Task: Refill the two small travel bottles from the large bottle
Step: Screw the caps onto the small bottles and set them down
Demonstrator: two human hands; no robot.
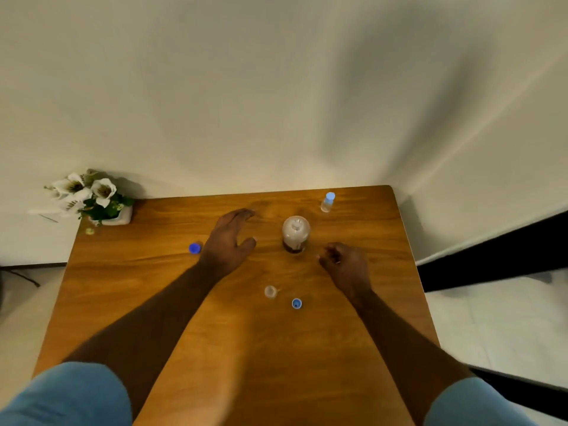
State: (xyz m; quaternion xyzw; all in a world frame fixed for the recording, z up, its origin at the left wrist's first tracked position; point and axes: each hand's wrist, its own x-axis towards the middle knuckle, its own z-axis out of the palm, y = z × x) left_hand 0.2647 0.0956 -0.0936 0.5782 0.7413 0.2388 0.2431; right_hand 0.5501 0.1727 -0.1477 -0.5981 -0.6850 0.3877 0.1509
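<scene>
The large bottle (295, 234) stands upright mid-table, white cap on top and dark liquid near its base. My left hand (229, 241) hovers just left of it, fingers spread and empty. To the bottle's right, my right hand (344, 264) is loosely curled and holds nothing that I can see. One small clear travel bottle (270, 291) stands uncapped between my forearms, with a blue cap (296, 303) lying beside it. A second small bottle (328, 202) with a pale blue cap stands at the far right. Another blue cap (194, 248) lies left of my left hand.
A white pot of white flowers (101, 204) sits at the wooden table's (153, 287) far left corner against the wall. The table's right edge drops off to a tiled floor.
</scene>
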